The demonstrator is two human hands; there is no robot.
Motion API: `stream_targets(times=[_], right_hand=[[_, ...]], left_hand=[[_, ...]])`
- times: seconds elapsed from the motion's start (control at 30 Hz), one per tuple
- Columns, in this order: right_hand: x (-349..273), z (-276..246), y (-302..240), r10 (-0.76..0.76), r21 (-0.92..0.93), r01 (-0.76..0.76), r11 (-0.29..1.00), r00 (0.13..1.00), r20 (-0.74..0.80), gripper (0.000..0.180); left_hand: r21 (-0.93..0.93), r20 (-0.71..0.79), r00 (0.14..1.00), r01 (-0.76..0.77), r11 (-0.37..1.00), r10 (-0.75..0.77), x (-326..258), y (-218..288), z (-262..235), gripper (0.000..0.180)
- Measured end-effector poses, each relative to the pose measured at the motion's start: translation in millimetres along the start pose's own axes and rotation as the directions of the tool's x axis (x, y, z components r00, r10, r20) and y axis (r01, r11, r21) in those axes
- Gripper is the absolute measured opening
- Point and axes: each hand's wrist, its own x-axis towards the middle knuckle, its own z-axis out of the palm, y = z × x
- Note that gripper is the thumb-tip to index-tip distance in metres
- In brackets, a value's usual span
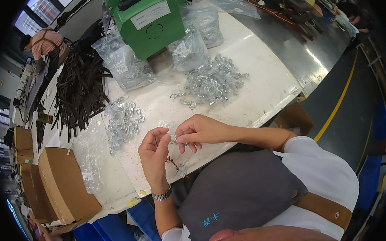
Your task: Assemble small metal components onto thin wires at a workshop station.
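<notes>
Metal clip (175,139) sits pinched between both hands: left hand (154,154) and right hand (201,130), above the desk (260,73).

silver metal clasps (215,81) on a white table (264,73); green machine (150,20); dark brown straps (80,89); tan cardboard box (65,184); grey apron (240,188).

Both hands, left hand (153,151) and right hand (200,129), pinch what looks like a small metal clip (173,139) together.

Loose hook pile (215,81) on table (264,73), machine (150,20) behind, straps (80,89) left, box (65,184) near-left
</notes>
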Motion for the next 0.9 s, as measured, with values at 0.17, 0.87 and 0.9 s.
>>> stream_targets(times=[0.17, 0.87, 0.9], right_hand=[[-8.1, 3.1, 12.5, -0.018, 0.089, 0.023, 0.996, 0.998, -0.061, 0.024], [-11.3, -15.8, 3.5, 0.167, 0.276, -0.23, 0.933, 0.958, 0.232, 0.027], [-10.7, -14.0, 9.0, 0.165, 0.279, -0.228, 0.933, 0.959, 0.23, 0.027]], left_hand=[[-0.051, 0.071, 0.993, 0.102, 0.994, -0.098, -0.5, -24.8, -3.7, 0.017], [-0.111, -0.075, 0.996, -0.057, 0.992, 0.049, -14.2, -22.1, 24.8, 0.013], [-0.109, -0.073, 0.996, -0.056, 0.992, 0.048, -14.1, -23.3, 24.5, 0.013]])
